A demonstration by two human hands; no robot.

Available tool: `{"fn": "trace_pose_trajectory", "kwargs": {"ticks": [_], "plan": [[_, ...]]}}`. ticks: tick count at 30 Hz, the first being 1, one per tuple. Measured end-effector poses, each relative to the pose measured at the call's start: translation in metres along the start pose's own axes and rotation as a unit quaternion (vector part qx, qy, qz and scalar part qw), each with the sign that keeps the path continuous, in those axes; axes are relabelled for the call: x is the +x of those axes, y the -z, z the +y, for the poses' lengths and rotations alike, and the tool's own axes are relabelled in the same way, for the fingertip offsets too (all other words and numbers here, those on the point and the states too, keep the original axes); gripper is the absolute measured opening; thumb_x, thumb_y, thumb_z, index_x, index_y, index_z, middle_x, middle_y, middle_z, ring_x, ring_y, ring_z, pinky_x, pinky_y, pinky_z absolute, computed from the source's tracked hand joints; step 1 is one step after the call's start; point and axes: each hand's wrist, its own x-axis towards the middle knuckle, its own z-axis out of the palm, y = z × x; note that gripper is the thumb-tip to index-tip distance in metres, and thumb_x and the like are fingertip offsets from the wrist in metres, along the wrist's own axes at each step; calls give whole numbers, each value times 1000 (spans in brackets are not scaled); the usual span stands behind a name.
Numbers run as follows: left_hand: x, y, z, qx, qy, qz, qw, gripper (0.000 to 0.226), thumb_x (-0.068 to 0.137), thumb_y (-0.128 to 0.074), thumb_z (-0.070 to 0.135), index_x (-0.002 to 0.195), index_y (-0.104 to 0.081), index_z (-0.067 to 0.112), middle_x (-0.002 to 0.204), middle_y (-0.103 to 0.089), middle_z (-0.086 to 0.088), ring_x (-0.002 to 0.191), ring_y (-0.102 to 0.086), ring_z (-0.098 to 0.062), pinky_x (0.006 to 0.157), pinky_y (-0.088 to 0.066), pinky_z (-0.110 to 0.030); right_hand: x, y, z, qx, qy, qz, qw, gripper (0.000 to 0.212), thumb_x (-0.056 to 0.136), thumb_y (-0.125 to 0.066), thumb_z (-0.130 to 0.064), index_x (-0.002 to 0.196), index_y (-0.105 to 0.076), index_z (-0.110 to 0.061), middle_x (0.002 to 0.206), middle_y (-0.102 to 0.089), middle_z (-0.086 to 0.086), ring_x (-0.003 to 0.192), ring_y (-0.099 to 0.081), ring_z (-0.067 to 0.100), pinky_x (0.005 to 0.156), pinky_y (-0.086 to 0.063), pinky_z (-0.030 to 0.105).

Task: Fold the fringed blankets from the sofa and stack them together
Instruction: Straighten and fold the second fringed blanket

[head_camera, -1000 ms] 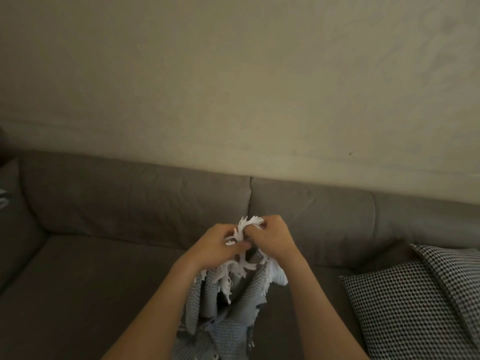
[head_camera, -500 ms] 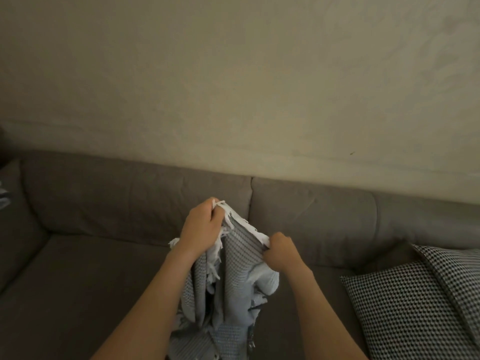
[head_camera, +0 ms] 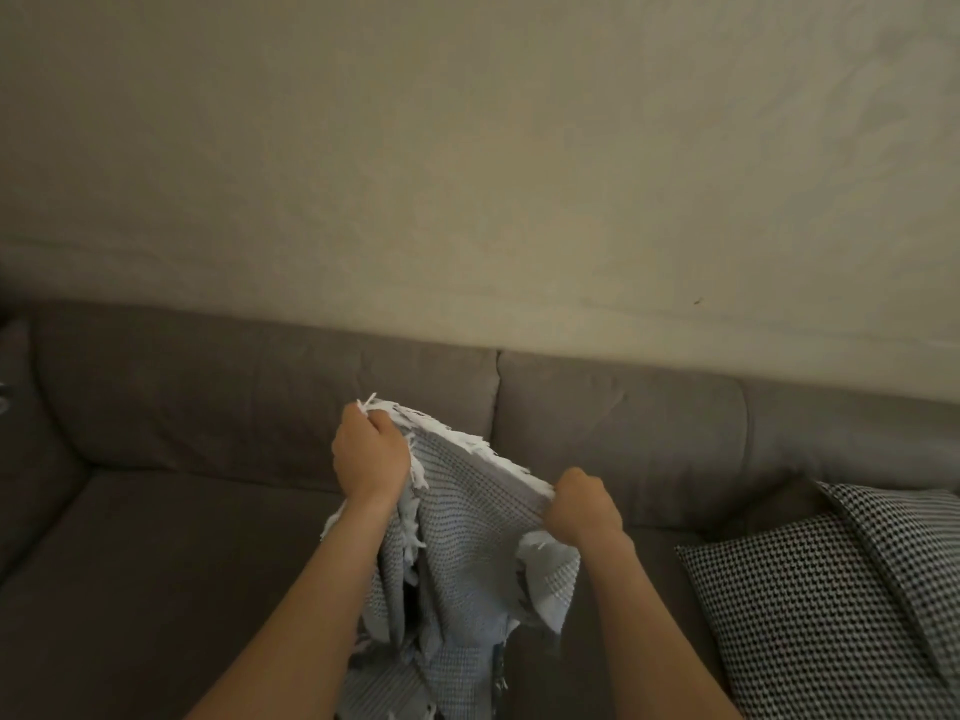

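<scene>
**Grip spreads along the fringed edge**

Both hands pinch the white fringe of the grey blanket (head_camera: 467, 517). Left hand (head_camera: 370, 459) is fisted shut on one end of the edge, held high; right hand (head_camera: 582, 506) is fisted shut on the other end, lower and nearer me. A second ago my fists were touching, bunched on one tuft of fringe; now they stand apart, with a short run of the edge pulled taut between them.

Reading: I have found the top edge and am opening it out, a first step toward a fold. No fold made yet, I judge.

Blanket hangs from my grip over the sofa seat (head_camera: 156, 563); the lower part is rumpled and doubled on itself, bottom out of frame.

Around: checked cushions (head_camera: 831, 605) at right, well apart from the cloth. Seat to the left is bare. Other blankets not in view. The tangle below may hinder a clean spread.
</scene>
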Motion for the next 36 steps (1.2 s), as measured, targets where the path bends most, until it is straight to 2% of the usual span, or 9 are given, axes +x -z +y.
{"fn": "trace_pose_trajectory", "kwargs": {"ticks": [4,10,14,19,21,25,29,33,36], "plan": [[-1,1,2,-23,19,30,999,30,110,-37,12,124,-56,-6,126,-62,-26,117,-60,-45,92,-45,-47,-2,-7,11,7,16,-21,1000,19,98,-58,-23,94,-50,-7,116,-66,21,102,-65,38,73,-44,34],[-2,-7,-5,8,12,-22,1000,29,109,-41,17,118,-57,-5,121,-60,-24,109,-60,-42,80,-39,-39,3,-11,3,204,50,-85,974,20,84,-51,-12,64,-49,-9,63,-48,5,64,-42,18,62,-34,35],[-1,-15,-16,34,-11,-90,995,24,107,-48,22,103,-59,2,111,-64,-21,101,-61,-39,78,-40,-38,-14,2,-16,361,25,-170,917,22,90,-49,-8,84,-67,3,72,-60,7,65,-53,19,64,-43,37],[-3,-16,-22,24,-16,-223,974,45,88,-83,30,120,-56,13,118,-59,-6,103,-62,-23,80,-48,-32,-29,22,-40,516,40,-271,811,35,92,-73,-26,118,-75,-2,107,-77,20,96,-75,34,90,-59,45],[-4,-11,-25,7,7,-253,967,61,77,-93,22,125,-56,14,119,-61,-4,103,-64,-21,80,-53,-30,-28,28,-46,605,22,-169,778,33,93,-74,-17,121,-72,1,98,-76,21,82,-73,31,76,-59,42],[-4,1,-27,-32,33,-235,971,52,84,-81,11,131,-57,15,122,-58,-2,114,-61,-22,93,-53,-36,-15,46,-46,764,-87,254,587,22,94,-57,-8,116,-58,-6,108,-68,18,89,-69,26,78,-58,39],[-5,10,-18,-85,9,-233,969,31,93,-69,7,120,-63,20,114,-60,-1,103,-62,-16,75,-48,-23,-30,54,-50,626,0,389,676,34,97,-49,0,126,-42,-16,97,-54,-3,66,-63,-9,57,-49,12],[-9,15,-7,-122,-17,-317,940,29,93,-62,0,110,-65,24,111,-60,-2,93,-58,-14,78,-48,-26,-29,22,-54,397,115,253,875,39,84,-63,-10,115,-72,-32,108,-71,-4,88,-71,4,76,-62,29],[-12,16,-1,-216,-13,-394,893,29,85,-59,-8,92,-63,20,96,-60,-3,84,-55,-16,76,-46,-32,-24,1,-53,329,242,52,912,62,73,-71,-15,132,-68,-33,127,-69,-13,113,-68,5,96,-59,35]]}}
